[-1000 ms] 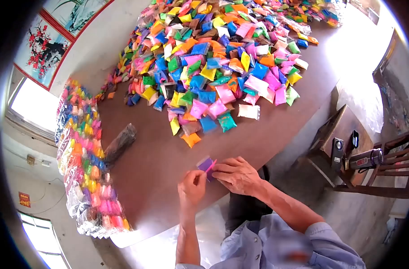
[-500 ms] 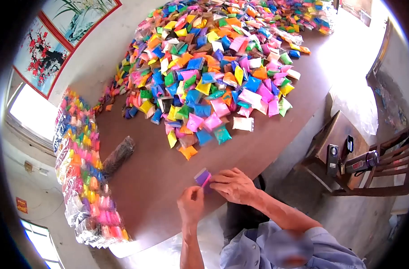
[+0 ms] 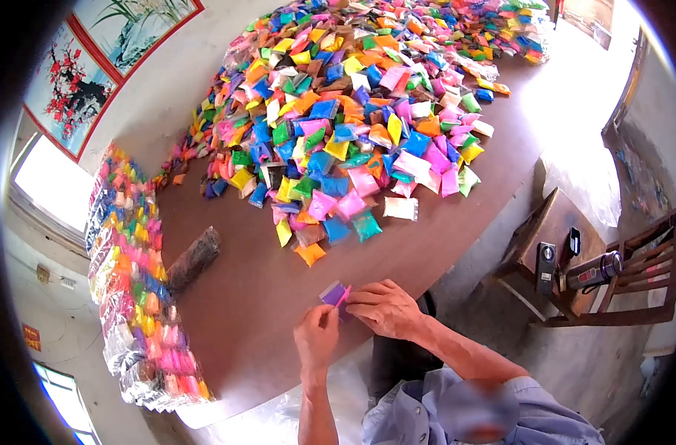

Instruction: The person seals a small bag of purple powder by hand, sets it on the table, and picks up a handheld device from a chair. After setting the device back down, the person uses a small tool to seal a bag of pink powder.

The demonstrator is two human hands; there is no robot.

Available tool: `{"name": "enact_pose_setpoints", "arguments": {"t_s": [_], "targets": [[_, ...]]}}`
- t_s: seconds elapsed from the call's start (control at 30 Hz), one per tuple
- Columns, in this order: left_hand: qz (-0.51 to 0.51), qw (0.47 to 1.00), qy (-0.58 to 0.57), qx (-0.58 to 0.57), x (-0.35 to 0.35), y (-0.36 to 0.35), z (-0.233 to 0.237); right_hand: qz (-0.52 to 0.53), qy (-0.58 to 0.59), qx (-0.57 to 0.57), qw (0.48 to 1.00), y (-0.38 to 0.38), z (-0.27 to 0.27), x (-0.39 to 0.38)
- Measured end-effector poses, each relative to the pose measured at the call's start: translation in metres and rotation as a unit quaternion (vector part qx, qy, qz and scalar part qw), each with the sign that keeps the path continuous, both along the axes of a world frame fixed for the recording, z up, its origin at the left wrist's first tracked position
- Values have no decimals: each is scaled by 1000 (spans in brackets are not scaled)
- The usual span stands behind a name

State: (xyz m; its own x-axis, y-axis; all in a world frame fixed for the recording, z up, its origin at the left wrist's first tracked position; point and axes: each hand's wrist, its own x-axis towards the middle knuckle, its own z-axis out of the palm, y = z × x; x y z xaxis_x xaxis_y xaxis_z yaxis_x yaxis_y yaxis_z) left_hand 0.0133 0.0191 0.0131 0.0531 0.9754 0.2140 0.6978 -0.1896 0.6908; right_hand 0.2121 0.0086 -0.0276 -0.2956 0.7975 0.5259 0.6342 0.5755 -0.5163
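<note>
A small purple packet [image 3: 332, 292] with a pale edge is between my two hands, just above the near side of the table. Along its right side runs a thin pink strip [image 3: 344, 296], whose kind I cannot make out. My right hand [image 3: 387, 308] is closed on the packet's right side, its fingers bent over it and partly hiding it. My left hand [image 3: 317, 335] is pinched, with thumb and fingertips at the lower end of the pink strip.
A large heap of colourful small packets [image 3: 338, 148] covers the far part of the brown table [image 3: 271, 304]. Stacked clear bags of packets [image 3: 145, 297] line the left edge, beside a dark rolled bundle [image 3: 193, 259]. At right, a wooden stool [image 3: 527, 248] holds a flask [image 3: 596, 270].
My left hand's fingertips have moved slightly up and right, to the pink strip. My right hand stays at the packet. The view has shifted very slightly.
</note>
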Motion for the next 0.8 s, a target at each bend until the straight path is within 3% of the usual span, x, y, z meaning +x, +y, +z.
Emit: {"name": "enact_pose_setpoints", "arguments": {"t_s": [0.17,0.3,0.57,0.8], "targets": [[25,998,53,20,-6,26,-7,7,2,-8,1000,0,4,3],[56,998,6,8,-14,30,4,9,1,-19,1000,-1,5,3],[5,1000,-9,1,-5,-8,-1,1,13,-12,1000,0,1,1],[114,993,11,-9,-37,4,-4,-7,15,-1,1000,1,-8,-1]]}}
